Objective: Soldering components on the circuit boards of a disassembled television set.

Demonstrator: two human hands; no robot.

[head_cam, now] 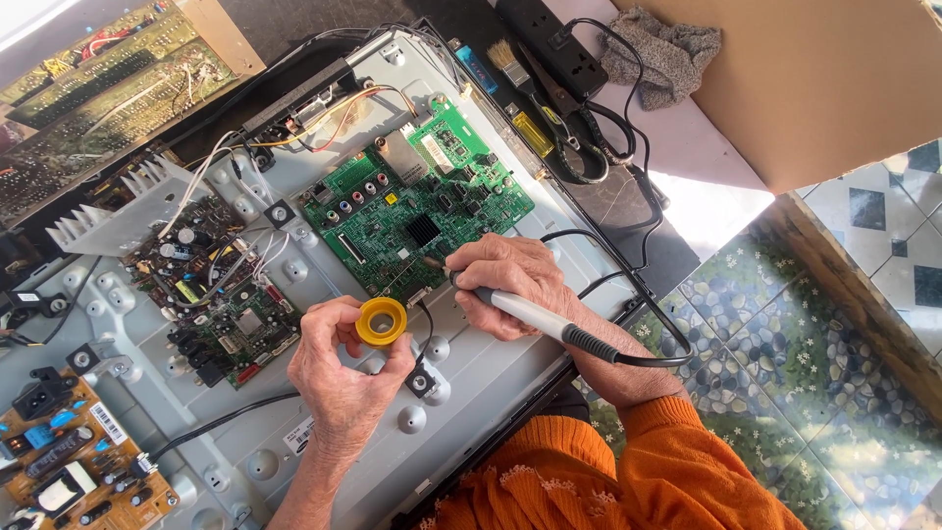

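Note:
My left hand holds a small round yellow tin between thumb and fingers, just below the green circuit board. My right hand grips a soldering iron with a pale grey handle and a black cord; its tip points left toward the lower edge of the green board. Both hands hover over the grey metal back panel of an opened flat screen. Orange sleeves cover my arms.
A darker power board with a finned heat sink lies left. A brown board sits at the bottom left. A black power strip, brush, pliers and grey rag lie behind. Cardboard stands right, tiled floor below.

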